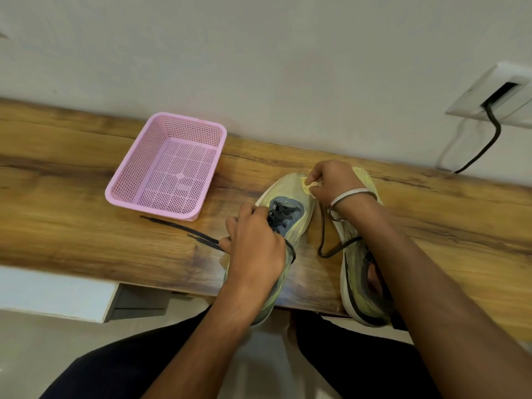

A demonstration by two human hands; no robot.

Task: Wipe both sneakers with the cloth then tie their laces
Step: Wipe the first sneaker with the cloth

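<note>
Left hand curled over left sneaker, gripping it at the laces. Right hand pinches yellow cloth at the toe (fingers tight). Pink basket holds nothing.

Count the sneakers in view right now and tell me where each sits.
2. The left sneaker lies on the wooden shelf under the left hand; the right sneaker lies beside it, partly hidden by the right forearm.

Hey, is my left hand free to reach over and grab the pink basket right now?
Probably not at once: the left hand grips the left sneaker at its laces. The path to the pink basket looks unobstructed, with only a loose lace on the table between.
</note>
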